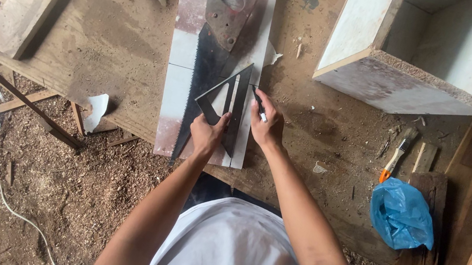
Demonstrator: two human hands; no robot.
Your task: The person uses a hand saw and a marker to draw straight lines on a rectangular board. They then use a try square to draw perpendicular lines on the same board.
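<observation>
Head view: I see white board point(178, 77) lying lengthwise on dusty plywood bench point(104, 38). Black triangular square point(225, 101) lies flat on board's near half. My left hand point(207, 135) presses down on square's near corner, fingers closed over it. My right hand point(266, 125) pinches marker pen point(258, 103), tip at square's right edge. Handsaw point(214, 38) lies on board, blade partly under square. Right of board: open white box point(419, 48), paintbrush point(394, 157), blue plastic bag point(401, 213).
</observation>
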